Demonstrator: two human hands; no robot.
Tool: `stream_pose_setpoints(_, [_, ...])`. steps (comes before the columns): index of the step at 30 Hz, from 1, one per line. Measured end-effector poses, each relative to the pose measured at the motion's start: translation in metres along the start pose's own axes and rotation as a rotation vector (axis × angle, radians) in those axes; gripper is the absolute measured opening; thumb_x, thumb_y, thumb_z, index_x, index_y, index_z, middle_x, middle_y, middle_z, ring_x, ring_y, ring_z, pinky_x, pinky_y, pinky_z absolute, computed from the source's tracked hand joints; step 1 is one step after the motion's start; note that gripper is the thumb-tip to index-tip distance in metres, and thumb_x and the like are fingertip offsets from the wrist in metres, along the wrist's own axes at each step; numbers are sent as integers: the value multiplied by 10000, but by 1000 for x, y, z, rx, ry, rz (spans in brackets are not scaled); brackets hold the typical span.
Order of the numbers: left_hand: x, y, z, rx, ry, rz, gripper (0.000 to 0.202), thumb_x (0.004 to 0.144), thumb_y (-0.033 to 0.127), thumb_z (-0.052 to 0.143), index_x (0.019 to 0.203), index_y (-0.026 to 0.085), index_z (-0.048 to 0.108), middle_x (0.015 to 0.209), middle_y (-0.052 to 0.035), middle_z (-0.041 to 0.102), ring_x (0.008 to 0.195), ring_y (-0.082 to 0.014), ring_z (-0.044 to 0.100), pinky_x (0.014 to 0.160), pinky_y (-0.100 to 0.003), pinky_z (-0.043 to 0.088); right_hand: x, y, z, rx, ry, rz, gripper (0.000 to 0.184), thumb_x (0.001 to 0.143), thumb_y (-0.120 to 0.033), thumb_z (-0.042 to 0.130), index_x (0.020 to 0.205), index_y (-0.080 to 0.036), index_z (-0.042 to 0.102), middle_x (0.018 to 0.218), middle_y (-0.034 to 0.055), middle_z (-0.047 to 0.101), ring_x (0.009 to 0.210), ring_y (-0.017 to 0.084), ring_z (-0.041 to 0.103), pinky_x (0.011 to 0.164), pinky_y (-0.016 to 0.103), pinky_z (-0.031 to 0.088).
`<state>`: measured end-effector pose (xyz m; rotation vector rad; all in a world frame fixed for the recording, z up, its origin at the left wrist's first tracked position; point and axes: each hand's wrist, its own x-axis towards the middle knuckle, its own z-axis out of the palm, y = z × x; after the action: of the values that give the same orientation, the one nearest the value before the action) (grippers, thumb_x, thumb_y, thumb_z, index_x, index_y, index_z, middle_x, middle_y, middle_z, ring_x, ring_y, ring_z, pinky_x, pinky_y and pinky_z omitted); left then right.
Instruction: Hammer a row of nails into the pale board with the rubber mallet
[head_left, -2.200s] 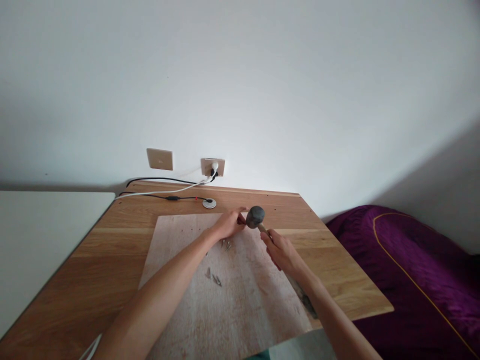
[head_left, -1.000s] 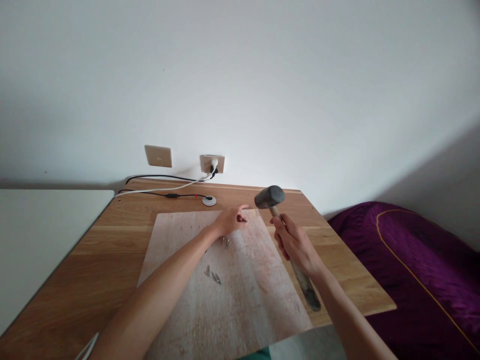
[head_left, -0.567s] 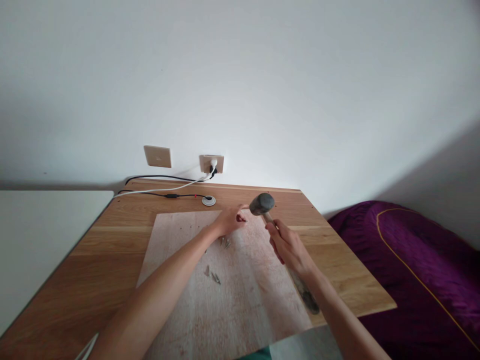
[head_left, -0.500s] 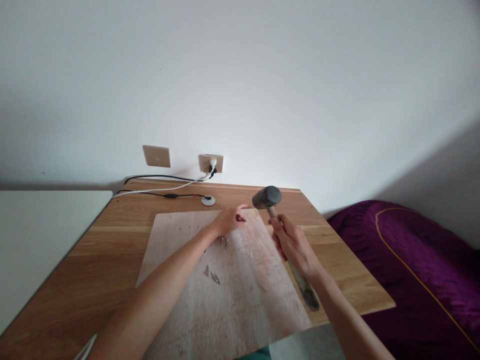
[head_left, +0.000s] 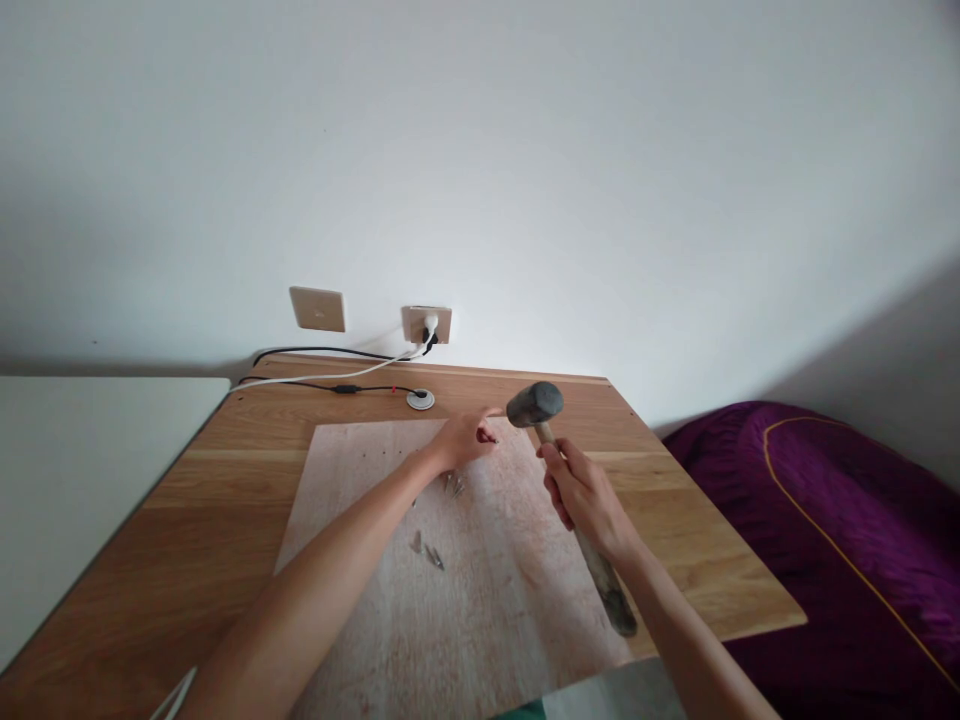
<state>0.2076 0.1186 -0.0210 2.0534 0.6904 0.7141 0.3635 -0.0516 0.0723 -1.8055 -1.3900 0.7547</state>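
Observation:
My right hand grips the wooden handle of a hammer with a dark grey head. The head hangs just above the far right corner of a pale plywood board, close to the fingertips of my left hand. That hand is pinched on a small nail I can barely make out, held against the board. Several loose nails lie on the board near my left forearm, and a few more nails lie under my left wrist.
The board lies on a wooden desk against a white wall. Black and white cables run from a wall socket to a round white disc. A white surface adjoins on the left; a purple bed cover lies to the right.
The hammer head has swung up and down over the held nail several times; it now sits a little lower and nearer my left fingertips than half a second ago. My left hand has stayed put.

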Motion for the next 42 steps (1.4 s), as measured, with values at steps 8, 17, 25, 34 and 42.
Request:
stream_pose_setpoints(8, [0,0,2,19,45,12,608,788,90,661,1389,170,623,906,-30,795,788,-182,726,778,-279,545,-1,11,12,-119,-110,107,305,984,-511,376,867,-247,475,525,-75,503,343,99,449,326,202,334])
stream_pose_setpoints(17, [-1,1,-1,19,13,-7,685,785,133,735,1452,153,582,913,-41,799,840,-190,735,803,-287,549,-11,-4,-10,69,47,-75,425,1025,-631,384,1005,-234,533,549,-95,471,358,93,434,346,201,330])
stream_pose_setpoints(25, [-1,5,0,6,38,2,624,779,81,665,1395,169,630,927,-44,803,827,-194,743,787,-288,559,2,21,12,-44,-76,127,363,971,-569,395,913,-231,515,540,-87,489,338,98,455,320,204,324])
stream_pose_setpoints(34, [0,3,-2,42,4,-18,651,774,136,727,1414,173,612,953,-47,806,848,-202,740,826,-302,561,-3,8,1,16,3,31,401,998,-593,350,981,-231,522,539,-97,470,352,100,441,335,200,325])
stream_pose_setpoints(42, [-1,6,0,-13,42,-7,634,764,45,664,1389,152,633,911,-48,808,820,-193,762,778,-273,570,-1,35,22,-91,-30,144,303,1037,-458,312,906,-250,489,581,-74,525,358,106,483,385,217,337])
